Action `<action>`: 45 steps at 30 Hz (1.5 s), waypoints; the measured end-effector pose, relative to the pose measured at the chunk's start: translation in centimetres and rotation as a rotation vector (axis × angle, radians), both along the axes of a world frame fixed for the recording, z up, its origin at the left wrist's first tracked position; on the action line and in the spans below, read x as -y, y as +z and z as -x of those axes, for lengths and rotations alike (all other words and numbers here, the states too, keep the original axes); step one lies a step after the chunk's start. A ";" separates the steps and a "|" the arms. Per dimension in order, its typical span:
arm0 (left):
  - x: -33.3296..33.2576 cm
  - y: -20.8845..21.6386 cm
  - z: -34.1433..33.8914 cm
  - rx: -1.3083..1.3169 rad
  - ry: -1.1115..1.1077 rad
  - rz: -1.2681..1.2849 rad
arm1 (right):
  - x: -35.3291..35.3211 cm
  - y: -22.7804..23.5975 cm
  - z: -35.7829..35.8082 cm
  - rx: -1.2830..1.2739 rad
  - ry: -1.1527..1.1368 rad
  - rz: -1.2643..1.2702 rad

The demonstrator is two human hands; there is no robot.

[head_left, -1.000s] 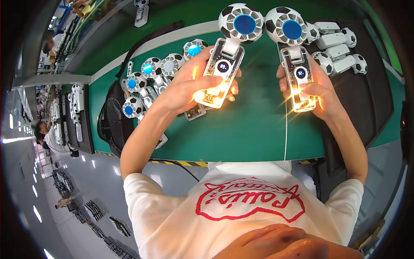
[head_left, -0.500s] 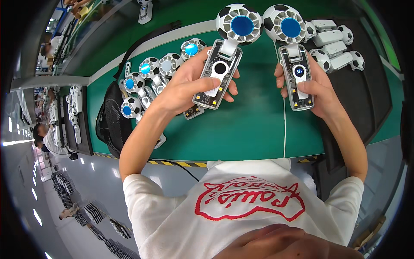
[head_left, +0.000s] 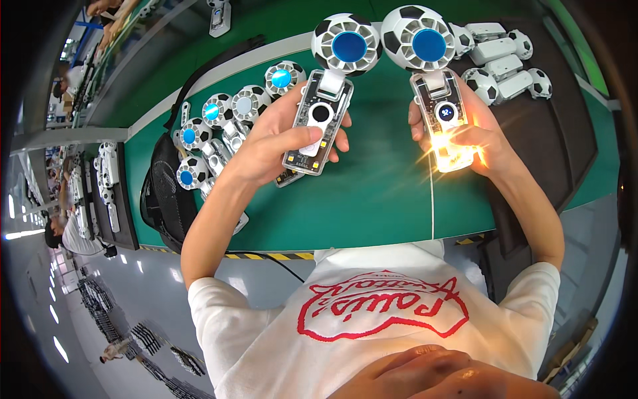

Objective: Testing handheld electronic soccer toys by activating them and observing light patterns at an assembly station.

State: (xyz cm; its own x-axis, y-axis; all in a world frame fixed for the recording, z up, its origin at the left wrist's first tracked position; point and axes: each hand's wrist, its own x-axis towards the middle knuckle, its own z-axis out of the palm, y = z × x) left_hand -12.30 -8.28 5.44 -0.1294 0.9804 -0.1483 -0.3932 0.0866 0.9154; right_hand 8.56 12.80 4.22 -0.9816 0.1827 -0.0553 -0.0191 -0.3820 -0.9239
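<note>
My left hand (head_left: 266,143) is closed around a handheld fan (head_left: 347,46) with a black-and-white football-shaped head and a clear handle showing a circuit board. The thumb lies on the white button strip below a dark round display. A matching handheld fan (head_left: 425,45) stands upright in my right hand (head_left: 488,133), its head close beside the other one. Its small round display is lit, and bright yellow-orange light glares from the bottom of the handle, by my thumb. The glare hides part of the thumb and the lower handle.
More football-headed fans (head_left: 216,110) lie on the green table (head_left: 372,199) at the left, by a black mesh bag (head_left: 163,193). Several white-handled fans (head_left: 508,70) rest on a dark mat (head_left: 565,139) at the right. Another dark tray (head_left: 126,213) with fans stands at far left.
The lower handle of the right fan has lit up brightly. Both fans appear slightly farther left in the view, along with the whole scene. My grips look the same.
</note>
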 end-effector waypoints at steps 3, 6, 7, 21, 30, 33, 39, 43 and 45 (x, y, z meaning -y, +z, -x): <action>-0.1 -0.1 -0.1 -0.004 0.002 0.006 | 0.1 0.8 -0.2 0.016 0.013 -0.034; -0.3 -0.1 -0.3 -0.001 0.005 0.026 | 0.1 1.0 -0.5 -0.005 0.032 -0.079; -0.4 -0.1 -0.3 0.002 0.003 0.033 | 0.0 1.1 -0.8 -0.007 0.038 -0.090; -4.3 0.7 -1.7 -0.130 -0.051 0.126 | -4.8 3.3 -12.1 0.169 -0.168 -0.925; -8.8 1.0 -3.6 -0.143 -0.183 0.118 | -9.3 2.3 -13.2 0.181 -0.037 -1.725; -9.7 1.2 -4.6 -0.130 -0.197 0.119 | -11.0 0.8 -11.8 0.138 -0.080 -1.743; -9.7 1.9 -5.6 -0.132 -0.203 0.120 | -11.6 -2.4 -11.1 0.088 -0.411 -1.980; -10.6 2.1 -5.9 -0.163 -0.234 0.110 | -11.4 -2.6 -11.7 0.197 -0.708 -1.841; -11.2 2.3 -6.8 -0.182 -0.261 0.100 | -10.9 -2.5 -12.2 0.241 -0.754 -1.682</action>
State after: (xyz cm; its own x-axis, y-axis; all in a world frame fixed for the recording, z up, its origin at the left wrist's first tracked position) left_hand -5.53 2.93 7.79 0.0913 0.9657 -0.2432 -0.1763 0.2561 0.9505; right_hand 20.74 23.69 1.72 -0.6769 0.5255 0.5155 0.4443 0.8500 -0.2831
